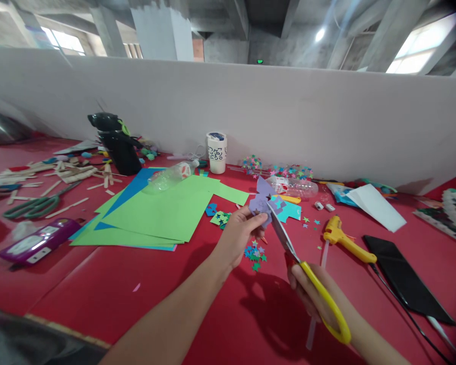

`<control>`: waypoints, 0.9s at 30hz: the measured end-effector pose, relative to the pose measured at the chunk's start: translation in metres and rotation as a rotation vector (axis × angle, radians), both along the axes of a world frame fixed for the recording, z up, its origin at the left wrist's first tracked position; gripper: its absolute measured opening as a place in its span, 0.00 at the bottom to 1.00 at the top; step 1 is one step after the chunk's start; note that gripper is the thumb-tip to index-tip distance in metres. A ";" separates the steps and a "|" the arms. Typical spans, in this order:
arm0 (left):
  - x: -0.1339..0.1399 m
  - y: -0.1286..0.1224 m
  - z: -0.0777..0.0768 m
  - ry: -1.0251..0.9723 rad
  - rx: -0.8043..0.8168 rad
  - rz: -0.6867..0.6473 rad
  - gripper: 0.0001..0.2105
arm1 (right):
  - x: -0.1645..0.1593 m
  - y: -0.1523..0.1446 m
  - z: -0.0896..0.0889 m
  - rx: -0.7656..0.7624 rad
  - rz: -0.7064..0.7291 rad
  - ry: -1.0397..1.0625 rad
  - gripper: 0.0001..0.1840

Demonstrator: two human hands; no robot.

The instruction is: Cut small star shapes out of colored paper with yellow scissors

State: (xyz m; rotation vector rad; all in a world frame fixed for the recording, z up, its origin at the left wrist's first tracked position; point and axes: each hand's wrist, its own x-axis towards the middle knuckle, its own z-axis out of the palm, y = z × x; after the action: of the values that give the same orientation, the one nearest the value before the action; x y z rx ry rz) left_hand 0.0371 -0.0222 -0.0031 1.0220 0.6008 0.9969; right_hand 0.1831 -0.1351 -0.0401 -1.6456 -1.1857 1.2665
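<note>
Between the thumb and fingers of my left hand [237, 235] is a piece of purple paper [261, 203] with cut-out shapes in it. My right hand [307, 286] grips yellow-handled scissors [285, 238], whose blades reach up to the paper's right side. Whether the blades are fully closed is hard to make out. Under the hands lie several small paper stars [255, 253] in blue, green and purple. Just behind the purple paper are light-blue paper scraps [289, 209], and green paper scraps [220, 219] rest to its left.
Green paper sheets [155, 213] lie at left, with a clear plastic bottle [171, 177] on them. A yellow glue gun [347, 241] and a black tablet [406, 279] are at right. A white cup [217, 154] and black flask [117, 147] stand near the white partition [167, 101].
</note>
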 end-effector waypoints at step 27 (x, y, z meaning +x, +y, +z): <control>-0.012 0.010 0.009 -0.065 -0.105 0.035 0.09 | -0.001 0.001 -0.003 -0.018 0.016 -0.059 0.27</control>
State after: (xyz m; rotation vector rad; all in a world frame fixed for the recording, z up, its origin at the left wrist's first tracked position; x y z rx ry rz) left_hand 0.0254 -0.0127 0.0060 0.8856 0.6125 1.0154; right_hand 0.1825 -0.1342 -0.0427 -1.7003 -1.2287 1.2493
